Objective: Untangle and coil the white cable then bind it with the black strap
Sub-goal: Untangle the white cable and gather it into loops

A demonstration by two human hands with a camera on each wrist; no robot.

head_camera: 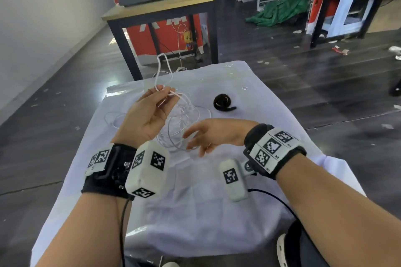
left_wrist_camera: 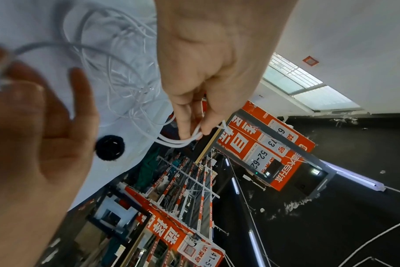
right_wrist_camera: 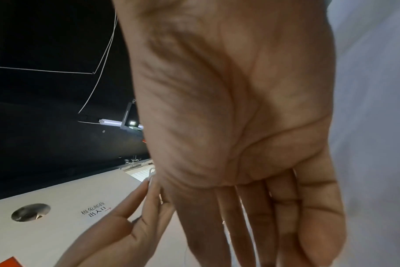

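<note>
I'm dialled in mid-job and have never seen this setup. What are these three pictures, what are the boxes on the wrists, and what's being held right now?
No robot here: a person works bare-handed, wearing a camera box with black-and-white markers on each wrist. The big picture comes from a head camera looking down; the other two look along each hand from the wrists. The left hand is raised and pinches strands of the white cable at its fingertips; the left wrist view shows that pinch closely. The rest of the cable hangs in loose loops down to the white cloth. The right hand is open, fingers straight, beside the loops, holding nothing. The black strap lies rolled up on the cloth, untouched.
</note>
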